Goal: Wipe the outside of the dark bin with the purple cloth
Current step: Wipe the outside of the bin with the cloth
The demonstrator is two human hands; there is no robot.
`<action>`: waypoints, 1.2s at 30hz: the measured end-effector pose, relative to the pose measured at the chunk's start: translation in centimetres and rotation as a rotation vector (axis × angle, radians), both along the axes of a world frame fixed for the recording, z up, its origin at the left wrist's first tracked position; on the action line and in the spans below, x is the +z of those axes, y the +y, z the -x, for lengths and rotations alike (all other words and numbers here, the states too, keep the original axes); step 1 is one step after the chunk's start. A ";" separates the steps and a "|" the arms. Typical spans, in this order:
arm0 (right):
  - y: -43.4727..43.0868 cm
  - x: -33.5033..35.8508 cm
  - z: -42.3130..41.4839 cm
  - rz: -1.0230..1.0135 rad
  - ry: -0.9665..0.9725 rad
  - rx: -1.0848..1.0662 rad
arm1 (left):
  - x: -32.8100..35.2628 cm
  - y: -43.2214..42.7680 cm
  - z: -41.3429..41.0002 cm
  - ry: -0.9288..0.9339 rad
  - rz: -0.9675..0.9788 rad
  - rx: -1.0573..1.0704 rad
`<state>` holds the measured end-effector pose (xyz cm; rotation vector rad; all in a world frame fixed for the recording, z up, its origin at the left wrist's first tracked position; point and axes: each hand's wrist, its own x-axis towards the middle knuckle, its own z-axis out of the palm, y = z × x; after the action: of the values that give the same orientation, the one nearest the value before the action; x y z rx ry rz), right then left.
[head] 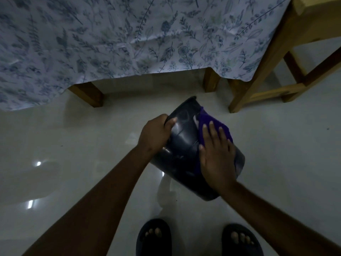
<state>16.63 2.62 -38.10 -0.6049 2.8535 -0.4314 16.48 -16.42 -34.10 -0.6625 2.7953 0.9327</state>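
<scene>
1. Head view, the bin: you hold the dark bin point(186, 145) tipped over above the pale tiled floor point(73, 145), its mouth turned away from you toward the bench. Whether its lower end touches the floor, I cannot tell. Tipping it this way turns the outer wall up toward you, which is the surface the task asks you to wipe.

2. Head view, your left hand point(155, 135): it is curled tight over the bin's rim on the left side, fingers hooked around the edge. That hold looks meant to brace the bin so it does not roll or slide under the wiping pressure.

3. Head view, your right hand point(215, 150): it lies flat and spread, fingers wide, palm pressing the purple cloth point(212, 121) against the right side of the bin's wall. The cloth sticks out beyond your fingertips toward the rim.

4. Head view, surroundings: the bench, draped in a floral tablecloth point(110, 34), stands just beyond the bin, a wooden chair point(276, 61) to the right. Your sandalled feet point(155, 237) are planted near the bottom edge.

5. Judgement: the left part of the wall looks unwiped, so turning the bin seems due next.
</scene>
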 end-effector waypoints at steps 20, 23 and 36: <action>-1.1 -0.2 5.5 0.192 -0.113 -0.058 | -0.6 0.4 1.6 0.016 -0.069 0.009; 1.1 -0.6 2.7 0.095 -0.056 -0.093 | -0.8 0.4 1.4 0.000 -0.060 0.025; -1.5 0.4 7.0 0.214 -0.188 -0.152 | 0.7 0.2 -2.4 -0.035 -0.358 0.048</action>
<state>9.62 1.16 -37.68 -0.3599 2.7012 -0.7831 18.89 -16.22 -33.36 -0.6826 2.4947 1.3690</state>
